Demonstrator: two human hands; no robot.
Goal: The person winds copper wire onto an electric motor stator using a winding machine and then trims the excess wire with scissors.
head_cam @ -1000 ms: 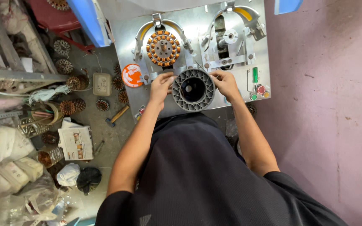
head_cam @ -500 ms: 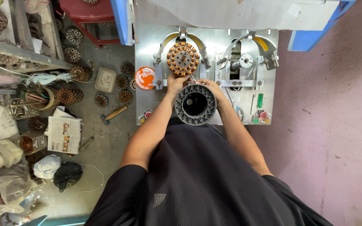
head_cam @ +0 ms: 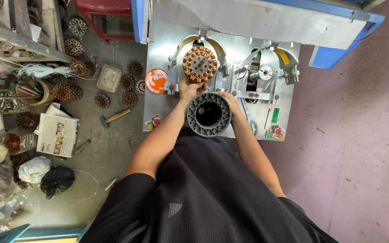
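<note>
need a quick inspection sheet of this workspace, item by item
surface: metal machine plate with two winding stations; coloured buttons along the near edge.
job's things: grey ribbed ring held at the plate's near edge; copper-wound stator mounted on the left station; right station bare.
clutter: wound stators scattered on the floor, hammer, newspaper, white and black bags, orange disc on the plate.
grippers: left hand on the ring's upper left edge; right hand on its right side.
cables: bundle of white wires at the left shelf; thin cord on the floor.
surroundings: red stool, blue frame, pink floor.
</note>
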